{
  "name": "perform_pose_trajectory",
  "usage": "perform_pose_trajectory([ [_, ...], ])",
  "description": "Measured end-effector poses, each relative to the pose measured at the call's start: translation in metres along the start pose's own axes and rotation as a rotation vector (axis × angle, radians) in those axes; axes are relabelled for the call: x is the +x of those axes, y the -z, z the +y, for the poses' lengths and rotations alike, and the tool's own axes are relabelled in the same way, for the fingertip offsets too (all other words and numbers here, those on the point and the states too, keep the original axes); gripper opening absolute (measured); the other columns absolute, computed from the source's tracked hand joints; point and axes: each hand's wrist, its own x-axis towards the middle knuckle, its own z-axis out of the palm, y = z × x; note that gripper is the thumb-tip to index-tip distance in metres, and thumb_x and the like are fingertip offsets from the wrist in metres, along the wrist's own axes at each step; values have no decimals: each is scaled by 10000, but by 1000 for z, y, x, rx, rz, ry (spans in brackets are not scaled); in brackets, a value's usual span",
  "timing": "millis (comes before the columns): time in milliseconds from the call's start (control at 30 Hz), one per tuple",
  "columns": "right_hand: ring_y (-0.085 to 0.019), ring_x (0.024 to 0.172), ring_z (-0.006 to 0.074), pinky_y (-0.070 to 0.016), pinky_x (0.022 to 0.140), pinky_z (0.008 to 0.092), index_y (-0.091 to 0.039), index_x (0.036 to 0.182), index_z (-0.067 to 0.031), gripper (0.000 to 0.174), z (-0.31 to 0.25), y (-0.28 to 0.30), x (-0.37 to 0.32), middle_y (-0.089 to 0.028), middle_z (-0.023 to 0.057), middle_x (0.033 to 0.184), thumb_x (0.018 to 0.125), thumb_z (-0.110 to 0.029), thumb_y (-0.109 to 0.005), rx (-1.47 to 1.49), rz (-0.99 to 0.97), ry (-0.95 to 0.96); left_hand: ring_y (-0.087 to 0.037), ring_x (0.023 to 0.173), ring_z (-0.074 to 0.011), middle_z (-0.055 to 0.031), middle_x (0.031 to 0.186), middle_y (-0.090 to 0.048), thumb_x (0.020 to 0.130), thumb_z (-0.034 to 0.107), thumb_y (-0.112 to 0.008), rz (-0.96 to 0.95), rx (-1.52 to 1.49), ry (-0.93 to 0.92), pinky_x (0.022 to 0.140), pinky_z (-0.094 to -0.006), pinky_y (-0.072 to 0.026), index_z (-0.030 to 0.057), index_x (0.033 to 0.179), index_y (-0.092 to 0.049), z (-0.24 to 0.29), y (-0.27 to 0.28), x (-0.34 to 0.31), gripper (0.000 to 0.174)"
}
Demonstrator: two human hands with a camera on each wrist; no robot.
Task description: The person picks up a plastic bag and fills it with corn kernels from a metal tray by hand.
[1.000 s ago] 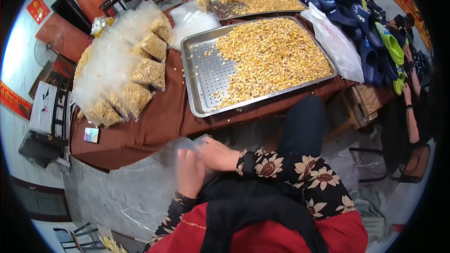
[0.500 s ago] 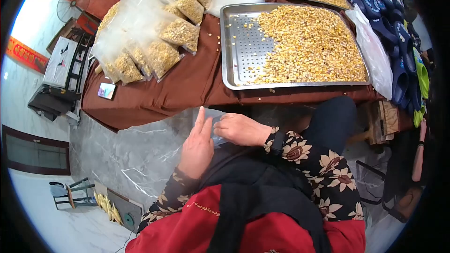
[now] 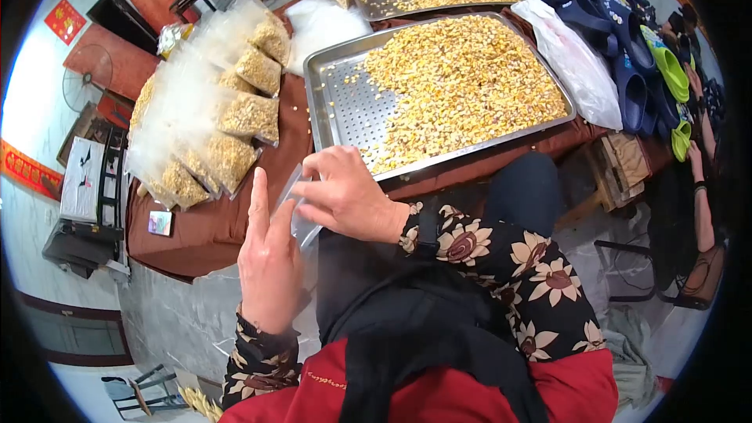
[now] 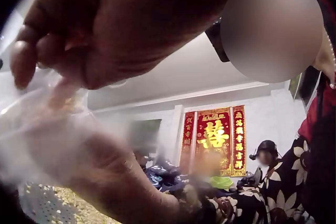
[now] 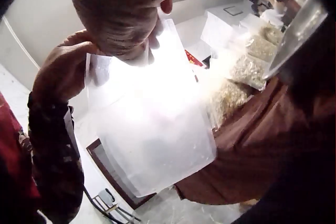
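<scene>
A clear, flat plastic bag (image 5: 157, 150) hangs between both hands above the lap, with no kernels showing in it. My left hand (image 3: 270, 270) pinches one upper corner, its index finger pointing up in the head view. At the other side of the bag's mouth, my right hand (image 3: 345, 194) grips the edge with bent fingers. In the left wrist view the right hand (image 4: 100, 169) is blurred behind the film. Just beyond the right hand lies a perforated steel tray (image 3: 338, 110) heaped with yellow corn kernels (image 3: 470, 86).
Several bags of kernels (image 3: 227, 117) stand at the table's left, near a phone (image 3: 160, 223). A stack of empty plastic bags (image 3: 325, 27) lies behind the tray. Across the table, a second tray (image 3: 380, 8) holds kernels. Clogs (image 3: 627, 55) and a white plastic bag (image 3: 568, 70) are right.
Both hands have risen from over the lap toward the tray's near edge, with the plastic bag between them. The head view swung away and back.
</scene>
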Motion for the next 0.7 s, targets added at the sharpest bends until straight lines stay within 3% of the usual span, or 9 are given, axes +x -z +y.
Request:
perform_pose_trajectory([
  [67, -488, 974, 247, -351, 851, 401, -642, 867, -103, 219, 0, 7, 3, -513, 69, 938, 718, -240, -727, 26, -10, -217, -471, 1242, -391, -216, 1430, -396, 737, -162, -467, 26, 78, -59, 910, -403, -460, 9, 1113, -609, 4, 1, 3, 437],
  [133, -513, 956, 291, -391, 834, 399, -643, 1037, -83, 327, 5, 11, 4, -523, 105, 946, 750, -223, -712, 65, -44, -304, -479, 1234, -396, -222, 1424, -400, 744, -152, -480, 27, 86, -59, 913, -401, -464, 4, 1087, -613, 8, -1, 7, 400],
  [200, -537, 837, 315, -442, 761, 386, -548, 1261, -83, 506, 17, 2, -2, -545, 139, 950, 781, -168, -685, 433, -210, -487, -497, 1204, -388, -244, 1440, -357, 754, -97, -519, 24, 128, -166, 846, -418, -484, -1, 1071, -580, -4, -12, 11, 337],
  [233, -579, 859, 365, -479, 757, 400, -423, 1375, -75, 615, 24, -7, -9, -580, 207, 1015, 794, -92, -625, 485, -220, -440, -503, 1192, -390, -255, 1437, -352, 764, -91, -515, 0, 121, -154, 837, -422, -486, -1, 1082, -572, -14, -21, 12, 335],
  [400, -587, 972, 417, -476, 848, 447, -377, 1396, -67, 624, 54, -14, -26, -594, 264, 1085, 786, -13, -499, 298, -394, -561, -498, 1160, -435, -272, 1443, -318, 792, 59, -518, -74, 161, -5, 840, -455, -497, -28, 1133, -538, -47, -67, 35, 353],
  [500, -595, 960, 412, -479, 846, 445, -397, 1388, -80, 634, 80, -15, -38, -606, 258, 1075, 768, -12, -510, 226, -375, -548, -502, 1130, -447, -282, 1417, -351, 816, 109, -560, -50, 119, -63, 863, -465, -477, -26, 1111, -560, -58, -90, 51, 324],
  [600, -622, 922, 379, -488, 827, 421, -422, 1386, -105, 653, 98, 0, -36, -634, 234, 1028, 748, -17, -528, 164, -429, -574, -519, 1068, -401, -253, 1395, -400, 849, 209, -611, -76, 111, -245, 860, -454, -458, -11, 984, -616, -63, -96, 74, 259],
  [667, -645, 863, 335, -498, 779, 392, -439, 1387, -130, 670, 104, 15, -31, -657, 205, 944, 734, -16, -534, 262, -544, -694, -512, 1001, -335, -205, 1391, -431, 864, 300, -625, -232, 152, -530, 843, -420, -442, 6, 826, -632, -62, -90, 91, 297],
  [700, -648, 781, 270, -498, 730, 365, -444, 1390, -136, 674, 119, 10, -40, -661, 182, 868, 733, -18, -541, 232, -527, -593, -496, 966, -304, -155, 1392, -453, 867, 254, -624, -291, 149, -570, 872, -401, -424, 28, 794, -630, -61, -85, 96, 237],
])
